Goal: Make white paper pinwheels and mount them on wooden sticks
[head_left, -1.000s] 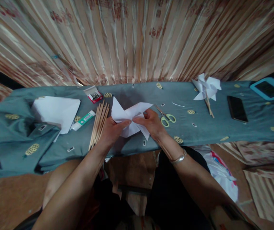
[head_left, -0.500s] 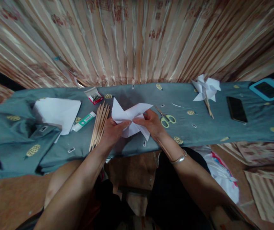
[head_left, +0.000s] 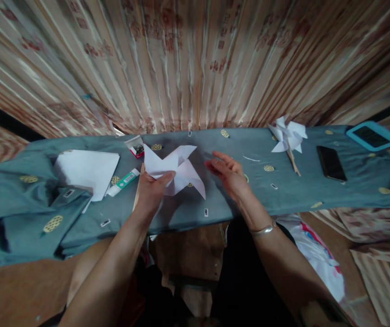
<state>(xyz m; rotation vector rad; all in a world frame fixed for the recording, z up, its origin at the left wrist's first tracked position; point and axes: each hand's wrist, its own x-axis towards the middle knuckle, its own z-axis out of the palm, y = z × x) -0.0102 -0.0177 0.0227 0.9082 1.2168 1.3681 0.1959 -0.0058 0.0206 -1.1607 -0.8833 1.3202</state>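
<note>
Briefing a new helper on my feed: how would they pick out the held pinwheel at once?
Find the long blue-grey cloth below the striped curtain. Near its middle, the left hand holds the white paper pinwheel. It alone is held; the other pinwheel lies farther right, with wooden sticks.

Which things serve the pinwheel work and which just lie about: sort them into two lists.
Likely the job's:
Pinwheel in the left hand
Other pinwheel
Sticks
Paper
Tube
Red box

Seemingly just lying about:
Phone
Tablet
Bag
</note>
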